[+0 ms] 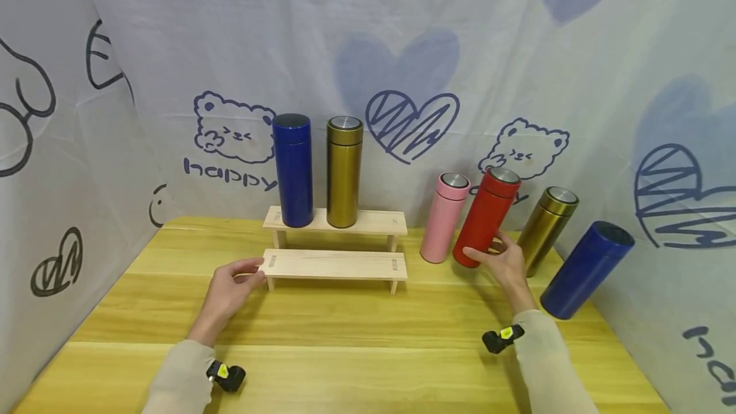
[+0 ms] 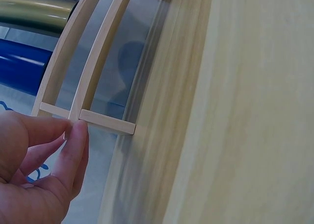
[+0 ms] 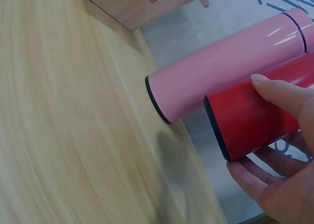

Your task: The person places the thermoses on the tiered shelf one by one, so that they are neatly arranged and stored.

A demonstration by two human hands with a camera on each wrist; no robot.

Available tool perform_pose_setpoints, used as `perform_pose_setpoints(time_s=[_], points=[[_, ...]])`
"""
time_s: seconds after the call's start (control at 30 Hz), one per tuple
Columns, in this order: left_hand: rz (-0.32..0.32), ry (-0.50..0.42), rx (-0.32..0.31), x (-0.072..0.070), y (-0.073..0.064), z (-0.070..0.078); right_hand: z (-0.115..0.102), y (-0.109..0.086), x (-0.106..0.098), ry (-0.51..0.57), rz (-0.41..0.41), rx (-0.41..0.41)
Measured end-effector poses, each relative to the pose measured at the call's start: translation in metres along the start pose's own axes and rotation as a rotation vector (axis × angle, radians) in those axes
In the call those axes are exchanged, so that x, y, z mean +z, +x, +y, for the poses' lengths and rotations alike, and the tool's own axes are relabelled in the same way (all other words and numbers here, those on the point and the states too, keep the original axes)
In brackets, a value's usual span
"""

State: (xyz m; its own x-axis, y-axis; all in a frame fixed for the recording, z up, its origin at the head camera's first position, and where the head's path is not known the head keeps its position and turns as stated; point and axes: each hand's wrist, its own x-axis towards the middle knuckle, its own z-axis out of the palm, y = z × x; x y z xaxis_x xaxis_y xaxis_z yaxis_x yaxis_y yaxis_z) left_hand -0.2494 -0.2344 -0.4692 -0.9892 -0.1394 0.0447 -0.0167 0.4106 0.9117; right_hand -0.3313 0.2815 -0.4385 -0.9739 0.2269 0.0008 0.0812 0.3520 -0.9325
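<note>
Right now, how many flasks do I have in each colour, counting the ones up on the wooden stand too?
Blue flasks: 2
Gold flasks: 2
Pink flask: 1
Red flask: 1
Total: 6

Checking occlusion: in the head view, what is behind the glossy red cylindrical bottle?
Behind the red bottle hangs white cloth printed with a blue-outlined bear. The bottle partly covers lettering beneath the bear, so the whole word cannot be read.

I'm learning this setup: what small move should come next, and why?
Perhaps carry the red cylindrical metal-topped bottle toward the long pale wooden lower shelf: the right hand holds it, the left hand pinches that shelf, and nothing stands there.
</note>
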Motion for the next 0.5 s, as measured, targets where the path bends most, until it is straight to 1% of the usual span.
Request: perform_pose_setpoints(time_s=[0.5], points=[[0.000,0.009,-0.007,0.000,-0.001,0.002,-0.012,-0.009,-0.001,-0.020,-0.030,-0.036]])
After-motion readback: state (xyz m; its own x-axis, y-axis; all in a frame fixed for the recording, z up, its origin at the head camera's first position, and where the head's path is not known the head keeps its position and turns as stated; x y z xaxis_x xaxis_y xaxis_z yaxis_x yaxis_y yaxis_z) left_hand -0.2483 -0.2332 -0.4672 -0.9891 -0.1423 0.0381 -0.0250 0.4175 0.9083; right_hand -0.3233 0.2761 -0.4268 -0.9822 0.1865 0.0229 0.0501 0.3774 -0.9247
